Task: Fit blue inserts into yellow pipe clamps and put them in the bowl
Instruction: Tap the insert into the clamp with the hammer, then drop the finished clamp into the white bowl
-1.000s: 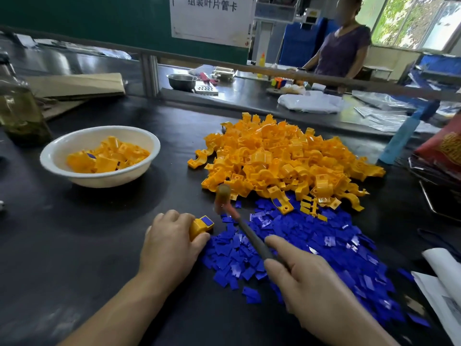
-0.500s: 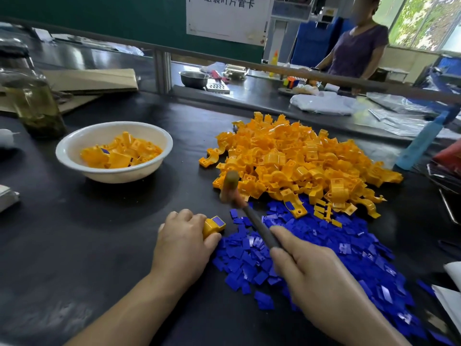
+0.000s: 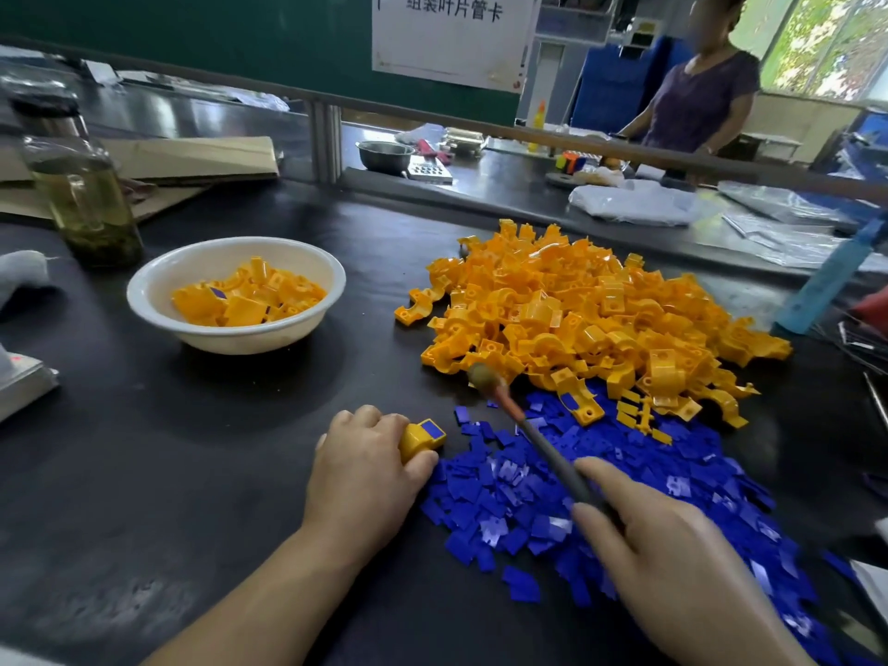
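Observation:
My left hand (image 3: 365, 466) grips a yellow pipe clamp (image 3: 420, 437) against the black table, a blue insert showing on its top face. My right hand (image 3: 672, 569) holds the handle of a small hammer (image 3: 485, 379), whose head hangs raised above and to the right of the clamp. A heap of yellow clamps (image 3: 576, 319) lies behind, with a spread of blue inserts (image 3: 600, 483) in front of it. At the left stands a white bowl (image 3: 158, 281) holding several fitted clamps.
A bottle of greenish liquid (image 3: 86, 199) stands behind the bowl, beside cardboard sheets (image 3: 192, 158). A metal rail (image 3: 624, 151) borders the far side, with a person (image 3: 696, 98) beyond it. A blue bottle (image 3: 831, 276) and wire items lie at the right edge.
The view has swung so that everything sits further right in frame. The hammer head stays raised near the clamp pile; my left hand keeps the clamp on the table.

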Demonstrator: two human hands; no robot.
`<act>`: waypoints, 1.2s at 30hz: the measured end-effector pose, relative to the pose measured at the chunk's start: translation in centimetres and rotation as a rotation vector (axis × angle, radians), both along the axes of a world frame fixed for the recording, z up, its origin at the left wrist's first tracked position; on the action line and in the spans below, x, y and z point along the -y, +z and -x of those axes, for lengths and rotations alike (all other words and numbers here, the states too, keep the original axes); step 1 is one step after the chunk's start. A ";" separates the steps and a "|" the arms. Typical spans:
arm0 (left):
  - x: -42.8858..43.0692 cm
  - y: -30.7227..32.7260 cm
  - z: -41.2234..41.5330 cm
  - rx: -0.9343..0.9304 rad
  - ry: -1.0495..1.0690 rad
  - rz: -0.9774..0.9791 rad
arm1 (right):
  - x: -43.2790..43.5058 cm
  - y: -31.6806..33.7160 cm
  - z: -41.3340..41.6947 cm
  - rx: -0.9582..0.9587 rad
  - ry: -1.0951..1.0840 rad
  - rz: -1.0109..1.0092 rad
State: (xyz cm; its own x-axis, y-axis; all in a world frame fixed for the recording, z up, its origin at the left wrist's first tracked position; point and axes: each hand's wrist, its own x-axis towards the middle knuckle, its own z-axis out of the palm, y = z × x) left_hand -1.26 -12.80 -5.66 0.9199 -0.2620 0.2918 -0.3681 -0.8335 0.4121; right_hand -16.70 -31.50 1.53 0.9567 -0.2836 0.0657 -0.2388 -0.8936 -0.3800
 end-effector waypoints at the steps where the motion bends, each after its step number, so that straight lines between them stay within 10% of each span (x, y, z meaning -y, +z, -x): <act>1: 0.0 0.1 -0.1 -0.024 0.010 0.019 | 0.6 0.0 0.4 0.022 -0.033 0.054; 5: -0.7 0.9 -0.4 -0.173 0.029 0.176 | 2.2 0.0 1.7 0.026 -0.102 0.229; 11: -2.4 6.0 -5.7 -0.866 0.250 1.373 | 3.9 -0.4 2.5 -0.086 -0.132 0.284; 18: -4.6 11.0 -12.7 -0.811 0.104 1.810 | 4.3 0.3 1.8 -0.097 -0.079 0.332; 30: 2.9 3.4 -4.1 -0.833 0.034 1.166 | 1.9 0.8 -12.1 0.187 0.040 0.317; 36: 3.2 2.6 -2.0 -0.576 -0.121 0.758 | 0.9 -1.8 -18.2 -0.002 0.054 0.461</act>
